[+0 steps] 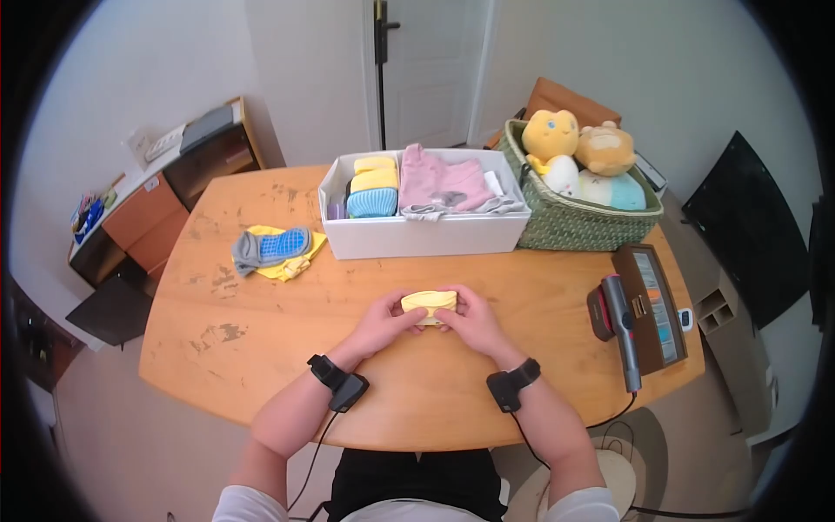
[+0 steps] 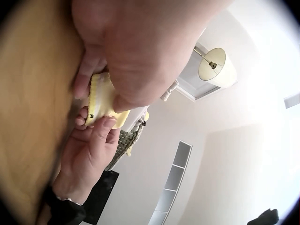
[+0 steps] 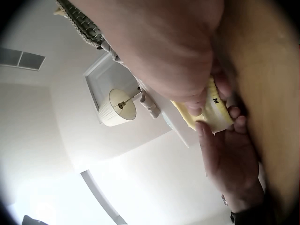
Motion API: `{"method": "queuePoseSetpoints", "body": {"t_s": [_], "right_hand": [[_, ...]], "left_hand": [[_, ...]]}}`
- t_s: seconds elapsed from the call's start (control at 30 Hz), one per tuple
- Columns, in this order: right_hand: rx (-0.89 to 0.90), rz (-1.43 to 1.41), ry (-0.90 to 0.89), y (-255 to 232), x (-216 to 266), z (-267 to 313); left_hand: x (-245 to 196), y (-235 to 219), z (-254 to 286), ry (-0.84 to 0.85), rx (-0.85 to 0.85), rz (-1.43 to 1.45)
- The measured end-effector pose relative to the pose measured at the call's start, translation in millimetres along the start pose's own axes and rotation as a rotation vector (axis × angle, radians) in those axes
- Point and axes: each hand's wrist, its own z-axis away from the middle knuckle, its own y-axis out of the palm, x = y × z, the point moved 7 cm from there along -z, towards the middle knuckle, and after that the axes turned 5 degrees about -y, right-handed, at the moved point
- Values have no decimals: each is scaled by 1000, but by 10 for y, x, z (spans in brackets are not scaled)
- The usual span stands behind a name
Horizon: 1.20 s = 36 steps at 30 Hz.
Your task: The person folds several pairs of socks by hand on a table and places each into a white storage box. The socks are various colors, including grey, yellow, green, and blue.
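A small folded yellow sock [image 1: 429, 301] is held between both hands, close over the table in front of the body. My left hand [image 1: 381, 324] pinches its left end, thumb on top and fingers beneath. The other end is pinched the same way by my right hand [image 1: 477, 324]. Along the sock's ribbed edge [image 2: 92, 101] a dark letter M shows in both wrist views. To the left on the table lie a grey sock with blue grip dots [image 1: 277, 247] and a yellow cloth [image 1: 294, 268] under it.
Beyond the hands stands a white box [image 1: 417, 239] with folded yellow, blue and pink clothes. Right of it is a green woven basket [image 1: 591, 228] of plush toys. A corded styling tool [image 1: 621, 326] and a brown case [image 1: 644, 306] lie at the table's right side.
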Motion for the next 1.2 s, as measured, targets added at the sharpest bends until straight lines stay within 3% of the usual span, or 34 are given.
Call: {"method": "queuePoseSetpoints", "body": {"t_s": [0.3,0.4,0.5,0.67,0.8,0.87,1.0,1.2], "right_hand": [[-94,-68,-1,-51,51,53],[-47,-167,-21,-61,81,86],[-3,-218,53,-57,171,132],[86,-404,125,-9,168,222],[112,-491,124,27,125,224],[92,-474,94,22,125,205],[78,-403,28,30,208,206],[-64,-213,-117,-8,201,179]], "left_hand": [[-82,38,27,102,26,0],[-37,36,51,40,76,27],[-147,52,101,111,152,54],[-93,47,167,-42,332,216],[-184,92,235,-78,335,175],[-247,85,262,51,341,111],[-312,43,302,84,301,50],[-321,-47,253,144,70,-33]]}}
